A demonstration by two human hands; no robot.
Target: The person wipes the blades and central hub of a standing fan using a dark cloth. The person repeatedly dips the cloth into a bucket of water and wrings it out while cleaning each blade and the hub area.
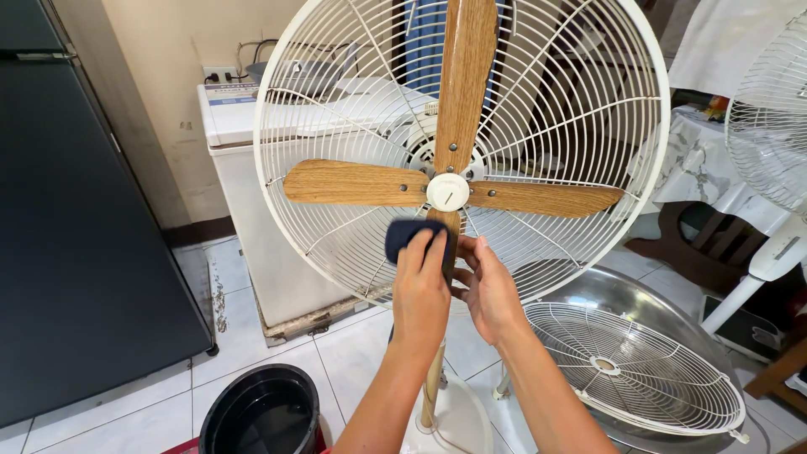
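A stand fan with a white wire rear grille [336,50] and four wooden blades [345,182] faces me, its front grille off. My left hand [420,290] presses a dark blue cloth [403,234] against the lowest blade, just under the white hub cap [447,192]. My right hand [489,290] pinches the same blade from the right side, fingers closed on its edge. Most of that lower blade is hidden by both hands.
The removed front grille [635,366] lies in a large metal basin [622,294] on the tiled floor at right. A black bucket [261,412] sits lower left. A dark refrigerator [76,210], a white chest freezer [252,210] and a second white fan [769,126] stand around.
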